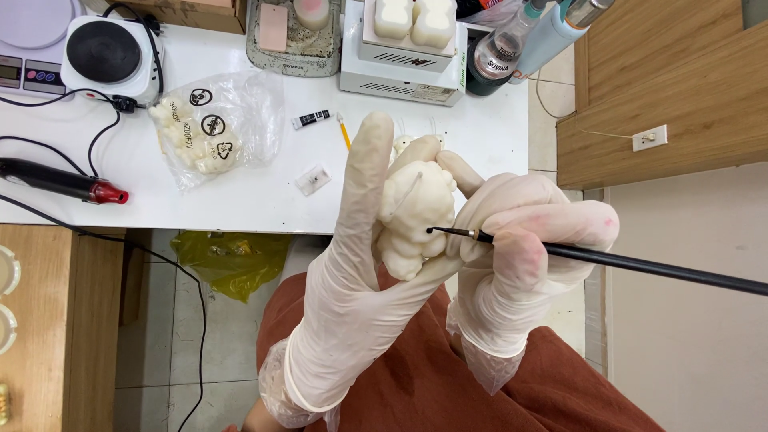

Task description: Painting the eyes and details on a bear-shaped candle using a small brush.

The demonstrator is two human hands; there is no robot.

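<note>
My left hand (352, 272), in a white glove, holds a cream-coloured lumpy figure (412, 212) upright, index finger stretched up along its left side. My right hand (524, 256), also gloved, grips a thin black brush (640, 264) whose fine tip touches the figure's middle. The brush handle runs out to the right edge. Both hands hover over my lap in rust-red cloth, just in front of the white table (256, 200).
On the table lie a clear bag of cream pieces (204, 132), a black hot plate (104, 52), a black-and-red tool (64, 182), a small black tube (310, 119), a yellow pencil (344, 132) and a white box with moulded pieces (408, 48). A yellow-green bag (232, 260) hangs under the edge.
</note>
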